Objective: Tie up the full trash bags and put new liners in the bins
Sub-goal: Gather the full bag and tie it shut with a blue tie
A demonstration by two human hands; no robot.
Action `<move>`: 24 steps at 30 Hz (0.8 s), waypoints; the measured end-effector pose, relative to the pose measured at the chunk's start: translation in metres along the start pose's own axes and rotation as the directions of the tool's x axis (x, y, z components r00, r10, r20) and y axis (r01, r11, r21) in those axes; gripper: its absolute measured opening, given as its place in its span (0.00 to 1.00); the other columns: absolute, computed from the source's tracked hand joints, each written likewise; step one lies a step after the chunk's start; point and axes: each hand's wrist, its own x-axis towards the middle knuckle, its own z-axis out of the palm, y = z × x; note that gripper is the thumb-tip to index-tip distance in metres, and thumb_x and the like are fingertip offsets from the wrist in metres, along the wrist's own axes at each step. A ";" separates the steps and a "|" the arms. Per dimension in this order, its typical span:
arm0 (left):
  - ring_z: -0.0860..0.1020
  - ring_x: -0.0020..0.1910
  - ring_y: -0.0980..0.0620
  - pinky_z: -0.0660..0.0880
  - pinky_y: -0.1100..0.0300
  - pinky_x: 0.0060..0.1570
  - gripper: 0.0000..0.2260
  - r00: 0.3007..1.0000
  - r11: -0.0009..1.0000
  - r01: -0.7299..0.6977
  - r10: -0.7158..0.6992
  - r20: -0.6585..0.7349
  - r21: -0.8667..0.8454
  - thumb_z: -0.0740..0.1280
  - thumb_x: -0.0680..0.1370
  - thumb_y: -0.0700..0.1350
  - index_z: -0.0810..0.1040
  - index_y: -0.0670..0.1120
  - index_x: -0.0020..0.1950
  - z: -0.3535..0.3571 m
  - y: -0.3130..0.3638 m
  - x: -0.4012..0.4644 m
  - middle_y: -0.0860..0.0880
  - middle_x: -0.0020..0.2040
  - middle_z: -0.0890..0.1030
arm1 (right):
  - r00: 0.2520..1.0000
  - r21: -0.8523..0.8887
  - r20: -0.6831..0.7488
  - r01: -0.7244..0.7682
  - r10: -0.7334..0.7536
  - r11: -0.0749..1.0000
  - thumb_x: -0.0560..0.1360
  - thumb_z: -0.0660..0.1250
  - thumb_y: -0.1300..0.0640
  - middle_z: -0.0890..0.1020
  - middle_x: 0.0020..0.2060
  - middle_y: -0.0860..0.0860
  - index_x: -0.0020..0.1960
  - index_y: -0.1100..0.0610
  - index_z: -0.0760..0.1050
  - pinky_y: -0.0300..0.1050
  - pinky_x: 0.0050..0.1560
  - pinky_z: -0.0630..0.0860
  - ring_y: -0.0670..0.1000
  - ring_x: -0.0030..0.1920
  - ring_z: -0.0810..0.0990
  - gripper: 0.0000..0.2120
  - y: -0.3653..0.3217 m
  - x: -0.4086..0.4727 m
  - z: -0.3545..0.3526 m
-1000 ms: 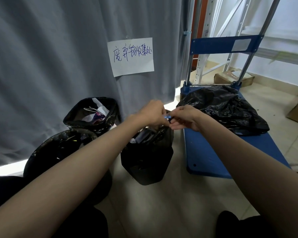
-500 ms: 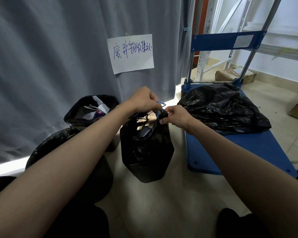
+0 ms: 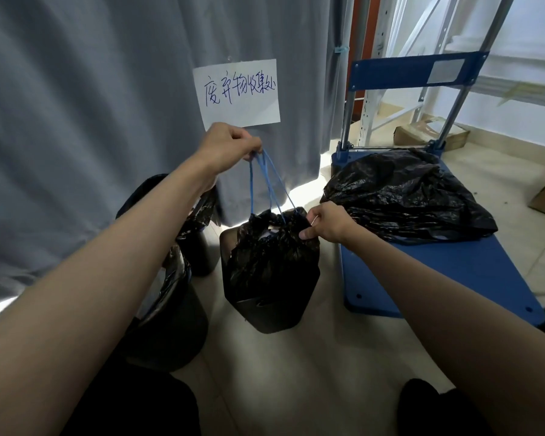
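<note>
A full black trash bag sits in a small bin on the floor at centre. Blue drawstrings run up from its gathered mouth. My left hand grips the strings' upper ends, raised well above the bag. My right hand pinches the bag's bunched neck at its right side. Two other black-lined bins stand to the left: a near one and a far one, both partly hidden by my left forearm.
A blue platform trolley stands on the right with crumpled black bags on its deck. A grey curtain with a handwritten paper sign hangs behind. Cardboard boxes lie at the far right. My dark shoes show at the bottom.
My left hand has risen and pulled the blue drawstrings up and out. The bag's mouth has closed. My right hand moved down to hold the bag's neck.
</note>
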 end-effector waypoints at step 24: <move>0.74 0.29 0.63 0.68 0.74 0.30 0.04 0.999 0.988 -0.051 0.049 -0.016 -0.149 0.72 0.74 0.43 0.84 0.44 0.40 0.002 0.010 -0.005 0.52 0.36 0.80 | 0.970 0.064 -0.112 0.223 -0.215 0.973 0.70 0.75 0.66 0.80 0.33 0.56 0.41 0.60 0.81 0.44 0.37 0.79 0.51 0.29 0.76 0.04 -0.033 0.001 0.011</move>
